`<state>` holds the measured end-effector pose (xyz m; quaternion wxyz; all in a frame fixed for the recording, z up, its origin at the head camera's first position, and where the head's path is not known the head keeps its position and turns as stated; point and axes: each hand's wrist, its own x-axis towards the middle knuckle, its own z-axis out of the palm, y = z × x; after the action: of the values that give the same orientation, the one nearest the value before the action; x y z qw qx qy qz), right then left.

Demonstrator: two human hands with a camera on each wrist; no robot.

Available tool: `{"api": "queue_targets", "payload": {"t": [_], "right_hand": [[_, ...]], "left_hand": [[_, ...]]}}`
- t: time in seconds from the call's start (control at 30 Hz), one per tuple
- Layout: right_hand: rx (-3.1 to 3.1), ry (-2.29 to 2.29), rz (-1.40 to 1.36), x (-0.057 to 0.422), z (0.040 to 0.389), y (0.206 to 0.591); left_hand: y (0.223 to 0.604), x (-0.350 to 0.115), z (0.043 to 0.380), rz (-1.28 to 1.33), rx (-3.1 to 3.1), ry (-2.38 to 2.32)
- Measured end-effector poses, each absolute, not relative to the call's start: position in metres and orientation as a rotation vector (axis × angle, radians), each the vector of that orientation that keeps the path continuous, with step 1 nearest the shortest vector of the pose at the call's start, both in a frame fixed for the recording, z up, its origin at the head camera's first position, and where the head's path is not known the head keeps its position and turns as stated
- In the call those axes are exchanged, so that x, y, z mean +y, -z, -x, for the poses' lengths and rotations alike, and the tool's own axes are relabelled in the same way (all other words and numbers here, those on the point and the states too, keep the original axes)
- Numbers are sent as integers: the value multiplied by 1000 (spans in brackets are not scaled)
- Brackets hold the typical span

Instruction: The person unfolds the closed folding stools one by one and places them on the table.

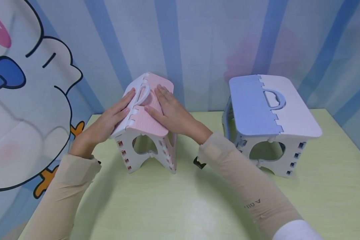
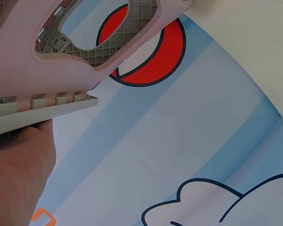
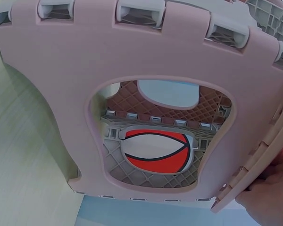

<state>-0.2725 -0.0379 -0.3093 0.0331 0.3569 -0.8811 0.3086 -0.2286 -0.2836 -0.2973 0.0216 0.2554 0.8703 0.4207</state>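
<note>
A pink-and-white folding stool point(image 1: 144, 121) stands partly folded on the table, its two seat halves sloping down from a raised middle seam. The left hand point(image 1: 103, 123) lies on the white half with its fingers stretched toward the seam. On the pink half rests the right hand point(image 1: 177, 116), fingers straight and thumb spread. Between them, the white carry handle point(image 1: 144, 95) sticks up from the seam. The left wrist view catches a pink side panel point(image 2: 19, 70) above the left hand point(image 2: 21, 176). A pink leg panel point(image 3: 146, 56) with a rounded opening fills the right wrist view.
A blue-and-white folding stool point(image 1: 249, 106) stands unfolded to the right on the pale green table point(image 1: 174, 206). Behind the table hangs a blue striped backdrop point(image 1: 198, 50) with a cartoon figure at left. A small black piece point(image 1: 199, 162) shows beside the right cuff.
</note>
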Motion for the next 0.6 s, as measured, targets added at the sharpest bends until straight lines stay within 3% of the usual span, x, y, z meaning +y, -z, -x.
{"api": "queue_targets", "payload": {"t": [0.6], "right_hand": [[-2728,-932,-1109,-37,271,308]], "left_hand": [[296,-285,229,-851,2677,-1295]]}}
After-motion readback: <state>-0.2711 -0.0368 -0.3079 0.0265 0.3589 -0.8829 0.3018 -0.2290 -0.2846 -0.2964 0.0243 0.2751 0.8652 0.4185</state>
